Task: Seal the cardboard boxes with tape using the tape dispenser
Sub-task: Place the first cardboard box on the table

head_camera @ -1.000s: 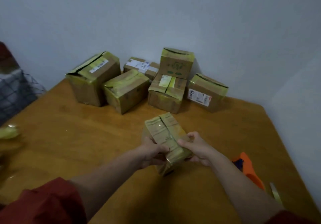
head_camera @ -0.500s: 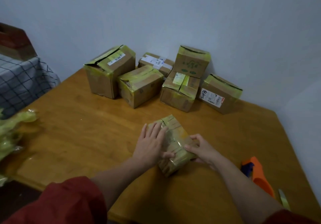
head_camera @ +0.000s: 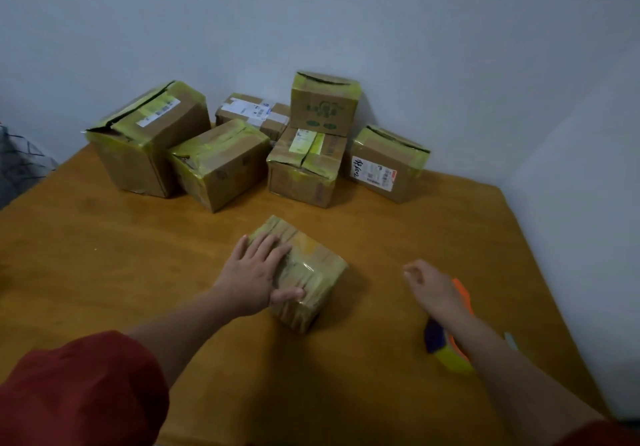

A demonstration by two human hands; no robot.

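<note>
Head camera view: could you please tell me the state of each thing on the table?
Small tape-wrapped cardboard box: taped shut, left hand flat on it.
Orange tape dispenser: lying on table, not held.
Right hand: open, empty, over dispenser.
Six cardboard boxes by the wall: taped, one stacked.

A home room (plain walls): wooden table [head_camera: 104, 255], 7 taped boxes [head_camera: 221, 161], checked cloth [head_camera: 17, 165].
</note>
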